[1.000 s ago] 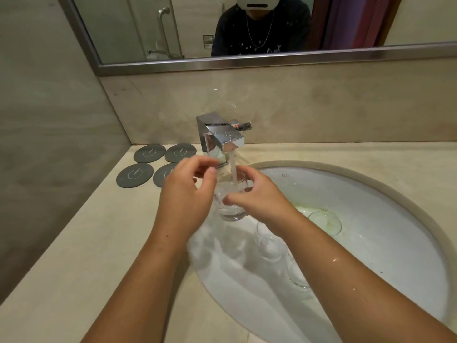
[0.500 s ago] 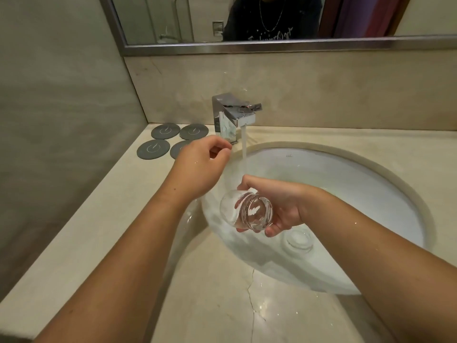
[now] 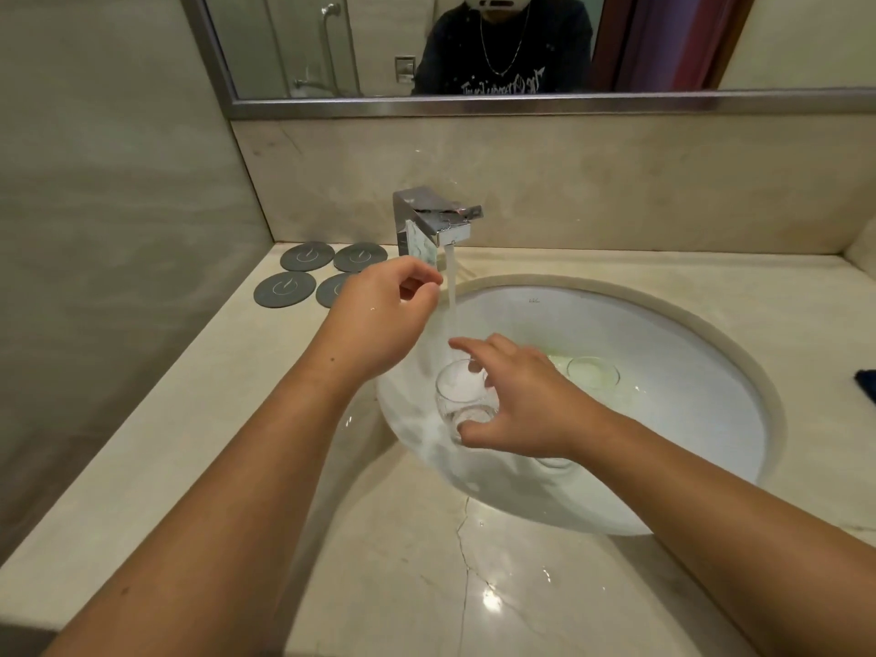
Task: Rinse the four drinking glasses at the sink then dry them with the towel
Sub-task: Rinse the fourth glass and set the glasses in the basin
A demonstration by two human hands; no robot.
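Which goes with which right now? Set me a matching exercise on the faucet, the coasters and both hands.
Things:
1. faucet
2. coasters
3. left hand
4. right hand

States:
A. grips a glass in the sink
B. lie on the counter, left of the faucet
C. running water
D. holds nothing, beside the stream

Pairs: 1-C, 2-B, 3-D, 4-A.

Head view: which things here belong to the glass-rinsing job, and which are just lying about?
In the job:
right hand gripping a glass below the running faucet; second glass in the sink; left hand, holding nothing.

Lying about:
four grey coasters; mirror; dark cloth at the right edge, maybe the towel, too cropped to tell.
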